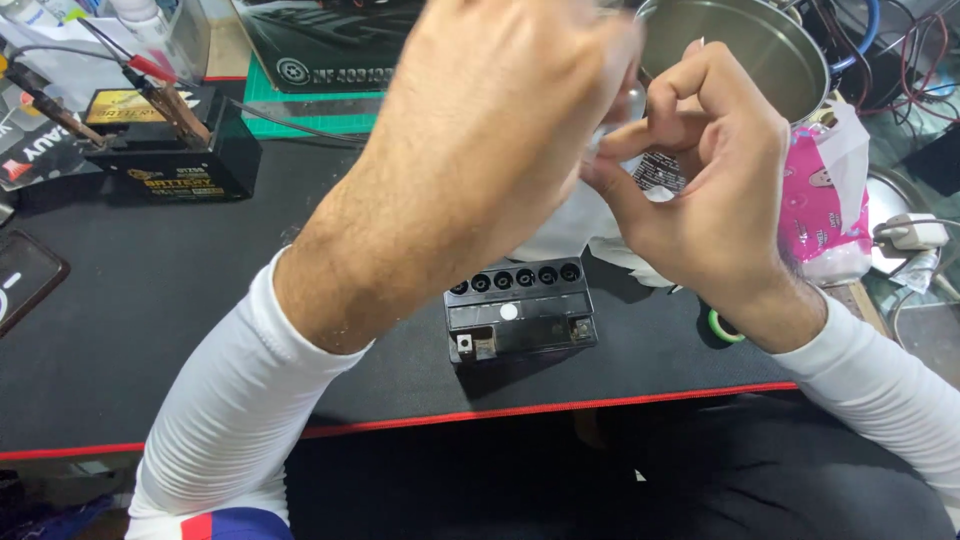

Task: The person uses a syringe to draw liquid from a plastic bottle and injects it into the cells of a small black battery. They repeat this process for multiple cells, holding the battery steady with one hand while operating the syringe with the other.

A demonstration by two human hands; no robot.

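Right hand (700,190): fingers curled, thumb and forefinger pinched on a small white wrapped item with dark print (655,172), held up above the desk. Left hand (500,130): raised close to the camera, blurred, back of the hand toward the lens; its fingertips meet the same white item, but whether they grip it cannot be told. White crumpled wrapping (570,235) hangs below both hands. Both forearms wear white sleeves (225,420).

Directly beneath the hands: small black battery (520,310), standing on the black desk mat with red edge (150,330), its top showing a row of six open round filler holes. Just right of it, partly hidden by the right wrist: green tape roll (722,328).

Far left on the mat: second black battery with gold label (170,145), clips with a red lead attached on top. Upper right: metal pot (745,45). Beside it: pink and white plastic bag (820,200). Behind: green cutting mat (310,105).
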